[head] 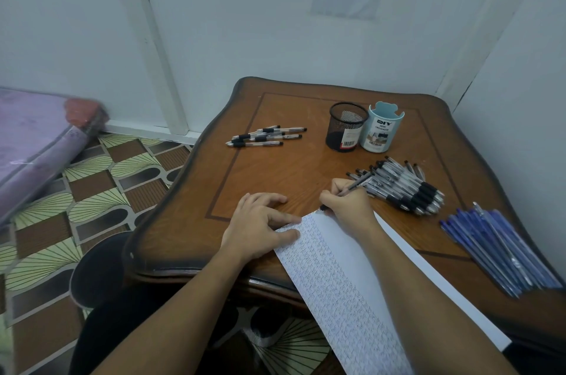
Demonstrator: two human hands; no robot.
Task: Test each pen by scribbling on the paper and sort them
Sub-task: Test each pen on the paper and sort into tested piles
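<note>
Right hand: my right hand (pixel 347 201) has its fingers (pixel 337 187) curled round one pen (pixel 356 185), and the tip is down at the top edge of the paper (pixel 352 282).
Left hand: my left hand (pixel 260 227) lies flat and grasps nothing. Its relaxed fingers rest on the left edge of the paper.
Paper: a long white sheet with rows of small scribbles on its left part. It hangs over the near edge of the surface (pixel 275 178).
Big pile (pixel 404 187): clear pens with black grips, just beside my right hand.
Small group (pixel 266 136): a few similar pens at the far left, well apart from the big pile.
Blue pens (pixel 496 249): a bunch at the right edge.
Cups: a black mesh cup (pixel 346 126) and a pale blue cup (pixel 381 129) stand upright side by side at the far side.
</note>
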